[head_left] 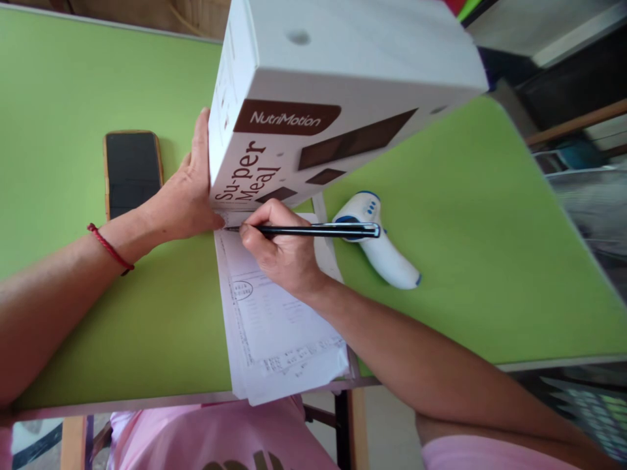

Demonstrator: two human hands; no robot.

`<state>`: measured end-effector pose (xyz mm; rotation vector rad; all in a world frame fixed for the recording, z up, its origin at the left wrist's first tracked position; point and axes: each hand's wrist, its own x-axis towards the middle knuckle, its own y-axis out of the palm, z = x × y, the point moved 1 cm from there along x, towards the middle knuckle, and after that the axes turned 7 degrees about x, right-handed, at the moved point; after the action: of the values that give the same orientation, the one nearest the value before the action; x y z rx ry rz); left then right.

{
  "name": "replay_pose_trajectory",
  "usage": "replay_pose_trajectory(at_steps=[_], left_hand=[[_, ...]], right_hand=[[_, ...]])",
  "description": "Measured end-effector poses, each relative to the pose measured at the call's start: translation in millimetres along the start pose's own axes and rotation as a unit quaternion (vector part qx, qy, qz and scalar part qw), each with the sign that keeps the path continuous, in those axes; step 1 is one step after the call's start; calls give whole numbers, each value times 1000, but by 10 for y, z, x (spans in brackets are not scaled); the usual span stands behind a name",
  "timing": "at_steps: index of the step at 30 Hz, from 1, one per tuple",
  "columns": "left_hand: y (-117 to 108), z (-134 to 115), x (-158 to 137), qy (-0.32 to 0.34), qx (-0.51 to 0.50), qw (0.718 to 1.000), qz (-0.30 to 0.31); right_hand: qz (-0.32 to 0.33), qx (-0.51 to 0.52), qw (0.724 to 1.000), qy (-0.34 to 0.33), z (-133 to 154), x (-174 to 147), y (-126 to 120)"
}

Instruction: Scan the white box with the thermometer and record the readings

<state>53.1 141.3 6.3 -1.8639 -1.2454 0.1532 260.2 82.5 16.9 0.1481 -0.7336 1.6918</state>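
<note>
A black pen (318,230) with a shiny clip is pinched in my right hand (281,245), its tip down at the top left of some papers. My left hand (179,189) lies against the left side of a large white box (230,98) printed "NutriMotion" and "Su-per Meal". Its fingers stretch up along that side, and the thumb rests by the paper near the pen tip. Printed and handwritten sheets of paper (274,313) lie in a stack below the box, partly covered by my right hand. One sheet has an oval mark on it.
A dark phone (132,173) in a brownish case lies left of the box. Right of the papers is a white and blue handheld thermometer (379,238). All stand on a green table (490,261), whose front edge is close to my body. Wooden chair parts show below.
</note>
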Motion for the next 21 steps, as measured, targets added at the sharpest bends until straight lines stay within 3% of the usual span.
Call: replay_pose_trajectory(at_steps=[21], left_hand=[[-10,2,13,-18,-1,1000,17]], right_hand=[[-10,-3,1000,0,4,8,-42]])
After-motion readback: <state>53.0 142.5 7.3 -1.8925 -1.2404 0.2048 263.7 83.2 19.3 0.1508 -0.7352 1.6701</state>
